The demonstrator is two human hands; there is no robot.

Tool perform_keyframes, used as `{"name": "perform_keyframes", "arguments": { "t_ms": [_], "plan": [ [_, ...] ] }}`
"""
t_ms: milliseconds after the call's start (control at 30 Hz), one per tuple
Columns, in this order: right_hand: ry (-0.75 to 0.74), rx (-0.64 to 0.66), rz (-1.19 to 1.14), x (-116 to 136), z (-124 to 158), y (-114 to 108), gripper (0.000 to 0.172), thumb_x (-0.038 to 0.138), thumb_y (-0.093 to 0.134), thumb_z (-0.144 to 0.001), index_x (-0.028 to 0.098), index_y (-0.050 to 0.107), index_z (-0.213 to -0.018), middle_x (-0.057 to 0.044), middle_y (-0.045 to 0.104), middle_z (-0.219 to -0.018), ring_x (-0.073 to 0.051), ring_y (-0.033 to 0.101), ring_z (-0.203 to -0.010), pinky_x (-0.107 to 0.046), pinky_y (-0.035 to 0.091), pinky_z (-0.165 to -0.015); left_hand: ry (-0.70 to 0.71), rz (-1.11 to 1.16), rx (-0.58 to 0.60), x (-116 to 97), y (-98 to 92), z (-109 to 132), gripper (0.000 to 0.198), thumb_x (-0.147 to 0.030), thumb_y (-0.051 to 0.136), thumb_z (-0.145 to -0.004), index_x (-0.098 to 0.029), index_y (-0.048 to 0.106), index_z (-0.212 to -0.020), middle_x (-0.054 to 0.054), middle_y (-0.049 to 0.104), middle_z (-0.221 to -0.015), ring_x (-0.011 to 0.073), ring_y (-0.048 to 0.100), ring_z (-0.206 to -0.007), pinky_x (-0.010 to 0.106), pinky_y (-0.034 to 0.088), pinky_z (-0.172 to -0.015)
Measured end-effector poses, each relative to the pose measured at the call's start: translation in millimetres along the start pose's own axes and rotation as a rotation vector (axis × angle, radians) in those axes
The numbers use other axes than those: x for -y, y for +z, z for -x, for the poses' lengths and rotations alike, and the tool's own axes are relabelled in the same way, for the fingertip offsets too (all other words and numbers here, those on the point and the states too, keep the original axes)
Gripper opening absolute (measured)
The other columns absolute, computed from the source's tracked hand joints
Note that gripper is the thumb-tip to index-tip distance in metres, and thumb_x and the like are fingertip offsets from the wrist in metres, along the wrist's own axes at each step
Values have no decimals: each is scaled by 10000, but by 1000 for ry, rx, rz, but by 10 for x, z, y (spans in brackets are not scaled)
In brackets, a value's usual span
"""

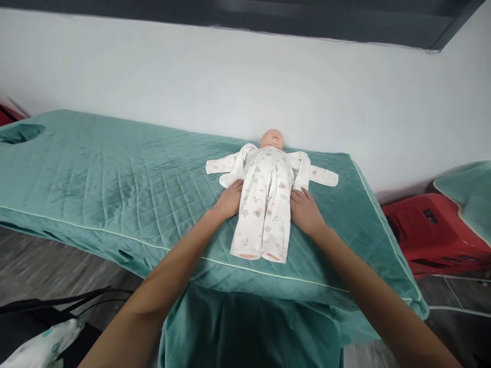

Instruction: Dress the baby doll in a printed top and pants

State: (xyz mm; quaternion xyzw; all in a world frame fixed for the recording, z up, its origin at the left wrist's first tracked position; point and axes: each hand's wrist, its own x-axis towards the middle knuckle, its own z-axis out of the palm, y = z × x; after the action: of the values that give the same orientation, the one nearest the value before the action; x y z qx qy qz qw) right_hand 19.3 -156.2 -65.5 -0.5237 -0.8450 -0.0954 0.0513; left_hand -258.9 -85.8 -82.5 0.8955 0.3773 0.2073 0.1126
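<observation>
A baby doll (272,138) lies on its back on a green quilted bed, head toward the wall. It wears a white printed long-sleeved top (232,168), its sleeves spread out to both sides. White printed pants (264,204) cover its front and legs, the leg ends toward me. My left hand (230,199) rests against the left edge of the pants, fingers extended beside the hip. On the opposite edge, my right hand (306,210) touches the pants with its fingers slightly apart. Some fingertips are partly hidden by the cloth.
The green quilted bed cover (115,174) stretches far left, with a face hole (21,133) at that end. A white wall (230,82) stands behind. At right is a red plastic stool (437,230). Black straps (76,296) and printed cloth (46,345) are at lower left.
</observation>
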Motion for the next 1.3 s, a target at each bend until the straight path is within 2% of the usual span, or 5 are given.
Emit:
{"name": "perform_keyframes", "arguments": {
  "t_ms": [200,533,733,967,1300],
  "plan": [
    [-28,-63,-49,-77,-148,120,267,146,489,-975,107,718,-1107,-151,681,-1091,-275,568,-1091,-412,380,-1107,-48,195,-5,4,-18,-172,498,-363,610,-889,-128,603,-1329,152,584,-1454,354,591,-1285,480,484,-1105],
    [-45,-59,-186,-116,-94,22,165,151,570,-909,133,723,-968,-134,680,-986,-272,557,-970,-391,409,-917,-126,333,-12,65,85,-364,495,-425,688,-809,-182,677,-1241,138,648,-1385,390,581,-1293,534,469,-1117],
    [-71,-115,-202,-39,194,58,125,155,593,-906,155,706,-957,-92,670,-935,-256,527,-950,-388,386,-955,-130,168,-33,39,80,-321,450,-313,623,-855,-109,668,-1253,194,632,-1385,381,566,-1321,525,435,-1152],
    [-5,-132,-70,78,82,70,177,168,561,-943,136,725,-1003,-122,661,-1026,-277,503,-1034,-410,355,-1008,70,104,-11,-57,6,-51,272,-320,610,-850,-181,730,-1051,148,720,-1220,351,599,-1271,525,408,-1165],
    [-94,-182,-113,29,178,58,181,113,554,-922,171,723,-893,-79,672,-922,-239,537,-905,-399,391,-942,75,134,59,-27,-6,33,211,-320,584,-847,-230,747,-946,105,741,-1164,322,543,-1327,529,312,-1224]
  ]
}}
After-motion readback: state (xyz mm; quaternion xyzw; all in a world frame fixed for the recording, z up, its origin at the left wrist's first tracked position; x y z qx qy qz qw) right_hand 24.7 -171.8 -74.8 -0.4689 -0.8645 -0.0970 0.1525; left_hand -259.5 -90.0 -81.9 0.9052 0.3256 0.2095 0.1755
